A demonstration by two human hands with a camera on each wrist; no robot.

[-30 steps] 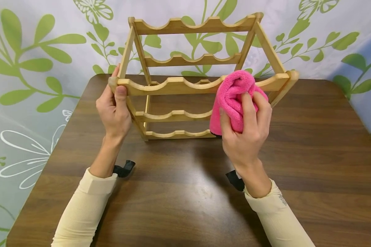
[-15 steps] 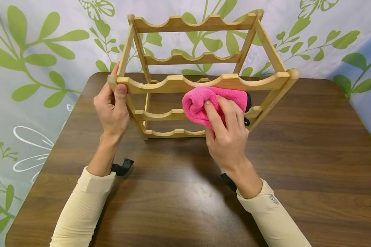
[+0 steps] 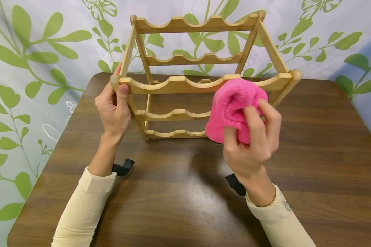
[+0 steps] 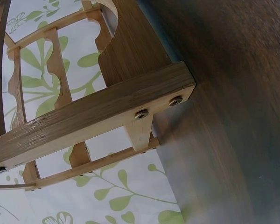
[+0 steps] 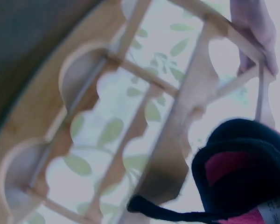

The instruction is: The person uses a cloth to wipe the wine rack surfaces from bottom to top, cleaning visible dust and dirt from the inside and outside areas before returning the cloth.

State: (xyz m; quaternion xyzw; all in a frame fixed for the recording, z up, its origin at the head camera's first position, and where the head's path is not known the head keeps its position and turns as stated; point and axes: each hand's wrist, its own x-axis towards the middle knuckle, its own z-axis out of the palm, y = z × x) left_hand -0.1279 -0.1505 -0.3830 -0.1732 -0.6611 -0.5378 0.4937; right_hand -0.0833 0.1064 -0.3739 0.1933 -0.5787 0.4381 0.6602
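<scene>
A light wooden wine rack (image 3: 179,84) with scalloped rails stands on the brown table. My left hand (image 3: 112,111) grips its front left upper corner, thumb over the front and fingers behind the post. In my right hand (image 3: 255,140) is a bunched pink microfiber cloth (image 3: 232,106), pinched between thumb and fingers. The cloth overlaps the right half of the top front rail in the head view. In the right wrist view the cloth (image 5: 224,168) shows its dark edging and a white label. The left wrist view shows a rack post (image 4: 93,105) with screw heads, close up.
The wooden table (image 3: 173,206) runs toward me and to both sides of the rack. Behind it hangs a pale curtain (image 3: 55,55) with green leaves. A dark strap end (image 3: 123,167) sticks out at my left wrist.
My right hand slid left with the cloth along the top front rail, then came back right. My left hand has kept its grip on the corner, and the rack has stayed in place.
</scene>
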